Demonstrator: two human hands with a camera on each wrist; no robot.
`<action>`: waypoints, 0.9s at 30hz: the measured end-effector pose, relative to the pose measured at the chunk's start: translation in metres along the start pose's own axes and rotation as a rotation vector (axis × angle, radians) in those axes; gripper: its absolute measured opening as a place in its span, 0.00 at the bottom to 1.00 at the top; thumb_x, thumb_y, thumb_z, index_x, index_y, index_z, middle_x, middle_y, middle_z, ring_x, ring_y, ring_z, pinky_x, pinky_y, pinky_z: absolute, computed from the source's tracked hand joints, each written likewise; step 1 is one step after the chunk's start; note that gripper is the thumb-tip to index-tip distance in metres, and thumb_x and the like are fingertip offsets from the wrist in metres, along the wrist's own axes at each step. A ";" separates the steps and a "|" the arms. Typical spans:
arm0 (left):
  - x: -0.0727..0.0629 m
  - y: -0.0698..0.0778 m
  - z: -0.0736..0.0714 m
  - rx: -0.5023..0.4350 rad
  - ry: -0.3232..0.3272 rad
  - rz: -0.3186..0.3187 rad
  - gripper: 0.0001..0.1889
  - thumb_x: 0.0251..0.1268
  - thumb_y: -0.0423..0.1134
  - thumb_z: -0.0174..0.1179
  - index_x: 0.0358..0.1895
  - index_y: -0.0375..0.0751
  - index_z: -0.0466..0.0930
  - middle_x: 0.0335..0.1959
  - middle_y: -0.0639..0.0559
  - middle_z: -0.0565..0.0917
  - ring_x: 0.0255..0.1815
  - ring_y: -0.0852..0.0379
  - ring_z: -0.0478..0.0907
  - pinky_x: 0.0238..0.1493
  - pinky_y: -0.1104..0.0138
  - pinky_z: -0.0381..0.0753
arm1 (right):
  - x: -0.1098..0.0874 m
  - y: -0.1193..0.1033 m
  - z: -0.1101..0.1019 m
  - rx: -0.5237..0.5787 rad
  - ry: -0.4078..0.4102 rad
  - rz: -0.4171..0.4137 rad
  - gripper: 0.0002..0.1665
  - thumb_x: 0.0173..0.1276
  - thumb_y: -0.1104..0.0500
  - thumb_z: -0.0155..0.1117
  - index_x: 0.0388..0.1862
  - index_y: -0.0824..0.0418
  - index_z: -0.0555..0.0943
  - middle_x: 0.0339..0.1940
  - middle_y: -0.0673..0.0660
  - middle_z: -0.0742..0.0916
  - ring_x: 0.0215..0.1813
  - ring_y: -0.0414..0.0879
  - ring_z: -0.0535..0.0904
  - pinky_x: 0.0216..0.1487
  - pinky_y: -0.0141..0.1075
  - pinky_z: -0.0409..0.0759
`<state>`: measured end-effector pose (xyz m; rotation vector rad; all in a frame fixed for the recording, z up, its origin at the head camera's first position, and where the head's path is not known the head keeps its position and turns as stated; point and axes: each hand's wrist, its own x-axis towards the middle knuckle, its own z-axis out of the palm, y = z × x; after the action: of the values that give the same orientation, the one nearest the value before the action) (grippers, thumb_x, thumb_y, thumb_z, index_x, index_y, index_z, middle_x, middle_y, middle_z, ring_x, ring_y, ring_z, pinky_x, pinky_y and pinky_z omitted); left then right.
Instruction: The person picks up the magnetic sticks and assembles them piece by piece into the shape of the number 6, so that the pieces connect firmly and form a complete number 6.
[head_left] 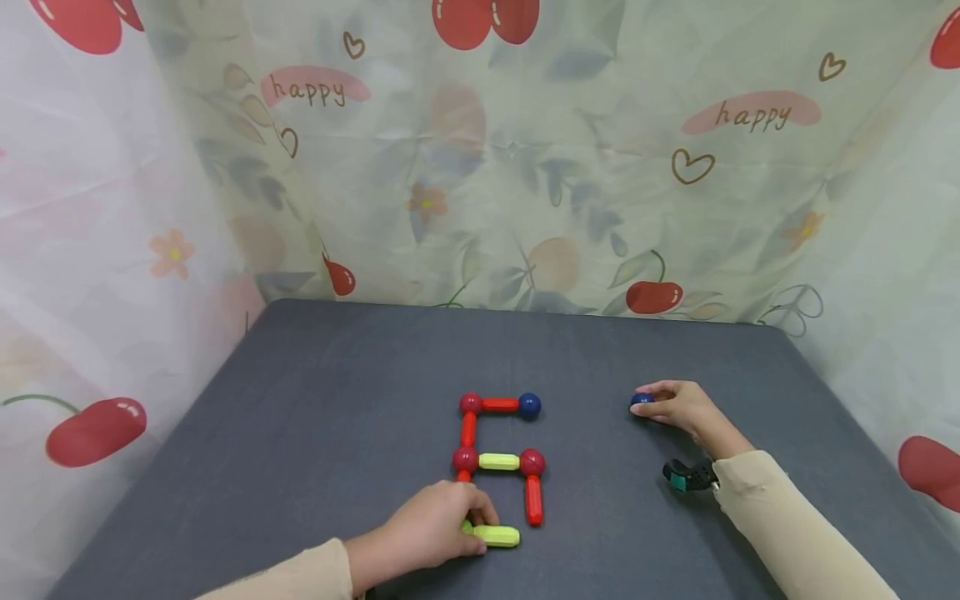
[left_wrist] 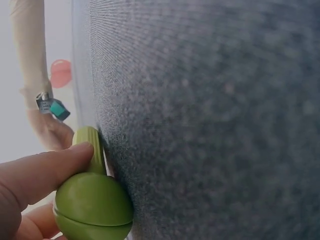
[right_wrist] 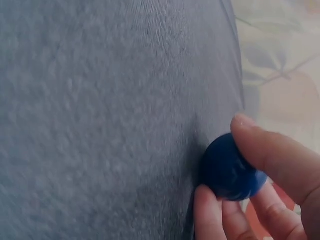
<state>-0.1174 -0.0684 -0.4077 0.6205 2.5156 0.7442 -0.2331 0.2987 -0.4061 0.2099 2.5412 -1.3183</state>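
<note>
My left hand (head_left: 431,525) grips a yellow-green magnetic rod (head_left: 501,536) at its end by a green ball (left_wrist: 95,205); the thumb lies on the rod in the left wrist view. Over at the right, my right hand (head_left: 678,408) pinches a blue ball (right_wrist: 227,167) between thumb and fingers, low at the table. Between the hands lies a figure of rods and balls: a red ball (head_left: 471,404), a red rod (head_left: 500,405) and a second blue ball (head_left: 529,406) form its top. Below, another yellow-green rod (head_left: 498,461) joins two red balls. My left hand hides the lower left part.
The dark grey table (head_left: 337,400) reaches back to a patterned curtain (head_left: 510,167), with more curtain at both sides. A black strap with a teal piece (head_left: 678,482) is on the right wrist. One red rod (head_left: 533,500) points toward the table's front.
</note>
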 end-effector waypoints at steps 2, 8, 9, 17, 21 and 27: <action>0.000 0.000 0.000 0.000 0.001 0.007 0.09 0.50 0.38 0.73 0.35 0.55 0.85 0.26 0.66 0.78 0.27 0.68 0.72 0.34 0.71 0.74 | -0.003 -0.001 0.003 -0.013 0.002 -0.017 0.32 0.60 0.54 0.73 0.58 0.71 0.76 0.45 0.59 0.82 0.39 0.41 0.77 0.41 0.31 0.82; 0.000 0.000 -0.001 -0.019 -0.013 -0.005 0.09 0.50 0.37 0.73 0.35 0.55 0.85 0.26 0.66 0.78 0.28 0.67 0.72 0.34 0.70 0.74 | -0.019 -0.013 0.022 0.012 -0.013 -0.086 0.32 0.63 0.51 0.70 0.59 0.70 0.75 0.45 0.60 0.82 0.41 0.43 0.80 0.43 0.33 0.83; 0.000 0.000 -0.001 -0.023 -0.016 -0.008 0.09 0.50 0.37 0.73 0.35 0.55 0.85 0.26 0.66 0.79 0.28 0.67 0.72 0.34 0.70 0.74 | -0.022 -0.016 0.026 0.021 -0.018 -0.101 0.32 0.64 0.50 0.69 0.59 0.70 0.75 0.46 0.60 0.82 0.41 0.43 0.81 0.44 0.34 0.83; 0.001 0.000 -0.001 -0.034 -0.031 -0.028 0.09 0.50 0.36 0.73 0.34 0.55 0.85 0.26 0.65 0.79 0.28 0.66 0.72 0.34 0.70 0.74 | -0.059 -0.051 0.061 -0.004 -0.056 -0.226 0.30 0.63 0.46 0.68 0.57 0.63 0.78 0.48 0.60 0.81 0.42 0.47 0.82 0.48 0.42 0.83; 0.002 0.000 -0.001 -0.039 -0.035 -0.037 0.09 0.50 0.36 0.73 0.34 0.55 0.85 0.26 0.65 0.78 0.28 0.66 0.72 0.34 0.70 0.74 | -0.080 -0.064 0.079 -0.041 -0.095 -0.289 0.26 0.62 0.47 0.70 0.54 0.60 0.80 0.43 0.54 0.84 0.40 0.45 0.81 0.43 0.39 0.81; 0.001 0.000 -0.002 -0.053 -0.037 -0.036 0.09 0.51 0.37 0.73 0.35 0.55 0.85 0.26 0.64 0.78 0.28 0.66 0.72 0.35 0.70 0.75 | -0.108 -0.066 0.105 0.002 -0.265 -0.340 0.25 0.59 0.47 0.73 0.52 0.58 0.81 0.45 0.54 0.84 0.42 0.45 0.81 0.40 0.34 0.81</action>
<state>-0.1190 -0.0688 -0.4063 0.5637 2.4583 0.7766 -0.1290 0.1745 -0.3794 -0.3886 2.4167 -1.3564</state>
